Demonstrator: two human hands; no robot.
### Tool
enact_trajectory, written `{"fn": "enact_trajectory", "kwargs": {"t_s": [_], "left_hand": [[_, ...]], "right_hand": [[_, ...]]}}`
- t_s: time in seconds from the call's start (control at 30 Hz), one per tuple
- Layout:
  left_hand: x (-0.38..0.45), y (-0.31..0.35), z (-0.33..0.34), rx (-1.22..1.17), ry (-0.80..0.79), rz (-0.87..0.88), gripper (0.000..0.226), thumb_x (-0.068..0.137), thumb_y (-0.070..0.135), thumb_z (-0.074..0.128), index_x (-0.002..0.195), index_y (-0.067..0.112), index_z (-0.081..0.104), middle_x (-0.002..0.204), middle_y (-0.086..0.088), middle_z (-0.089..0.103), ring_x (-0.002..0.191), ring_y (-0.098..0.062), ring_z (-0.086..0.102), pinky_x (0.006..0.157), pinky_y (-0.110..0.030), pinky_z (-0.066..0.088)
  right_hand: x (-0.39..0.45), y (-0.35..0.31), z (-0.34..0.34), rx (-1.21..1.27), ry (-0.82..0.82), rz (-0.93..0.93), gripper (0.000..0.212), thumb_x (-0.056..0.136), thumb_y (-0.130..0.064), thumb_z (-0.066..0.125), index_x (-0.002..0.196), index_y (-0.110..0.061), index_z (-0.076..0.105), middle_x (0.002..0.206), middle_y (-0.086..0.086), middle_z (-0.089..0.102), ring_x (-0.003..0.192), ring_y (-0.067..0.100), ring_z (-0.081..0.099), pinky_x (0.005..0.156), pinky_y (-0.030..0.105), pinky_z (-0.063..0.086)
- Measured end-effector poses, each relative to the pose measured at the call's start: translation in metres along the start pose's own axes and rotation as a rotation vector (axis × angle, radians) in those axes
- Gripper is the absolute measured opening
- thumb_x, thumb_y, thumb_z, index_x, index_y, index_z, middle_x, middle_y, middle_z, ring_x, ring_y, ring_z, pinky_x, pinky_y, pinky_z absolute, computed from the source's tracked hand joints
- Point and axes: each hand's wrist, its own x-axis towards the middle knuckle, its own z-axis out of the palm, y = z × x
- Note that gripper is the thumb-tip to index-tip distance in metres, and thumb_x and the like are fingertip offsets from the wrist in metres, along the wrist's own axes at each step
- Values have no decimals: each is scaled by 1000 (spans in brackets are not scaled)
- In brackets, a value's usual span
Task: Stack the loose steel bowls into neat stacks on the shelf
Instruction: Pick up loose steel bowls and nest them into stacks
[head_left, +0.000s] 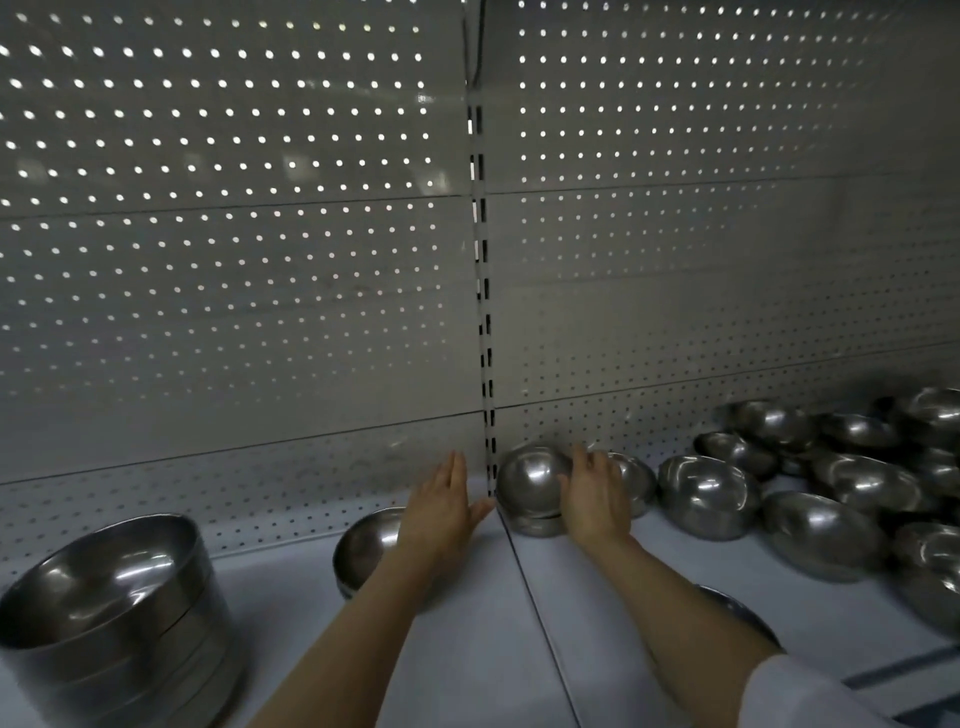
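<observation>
A person reaches both bare arms over a pale grey shelf (467, 649) backed by perforated metal panels (234, 286). The right hand (592, 499) curls its grip around a shiny upturned steel bowl (530, 480) sitting on another at the shelf's back edge, while the left hand (441, 506) hovers beside it, fingers straight and holding nothing. Loose steel bowls (831, 499) lie scattered toward the right edge; a neat stack of upright steel bowls (114, 623) stands at the front left corner.
</observation>
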Motion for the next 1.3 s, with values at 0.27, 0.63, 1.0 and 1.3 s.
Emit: {"fn": "enact_trajectory", "kwargs": {"t_s": [0.27,0.63,1.0,1.3], "left_hand": [[32,15,25,-16,-47,-48,81,101,57,32,158,11,-3,166,-9,-3,153,-25,10,123,-38,13],[42,22,40,-33,-81,-66,77,103,54,30,158,11,-1,167,-9,1,150,-29,18,120,-38,20],[49,40,58,-288,-31,-144,44,107,40,27,138,12,41,146,-10,44,125,-28,51,102,-40,44],[59,58,71,-303,7,-281,36,95,8,48,131,10,51,133,-11,58,117,-29,60,95,-35,47]], "right_hand": [[27,17,24,137,-120,101,53,102,-29,40,150,-13,25,143,16,42,125,30,48,96,37,46],[35,15,36,283,-127,225,39,96,-3,31,126,-12,54,117,15,63,102,31,61,81,36,52],[51,20,5,475,59,287,31,89,-7,43,108,-7,66,82,20,69,70,35,67,65,43,58],[50,47,-17,528,184,345,36,86,-8,42,111,-14,66,76,21,68,63,39,66,61,45,58]]}}
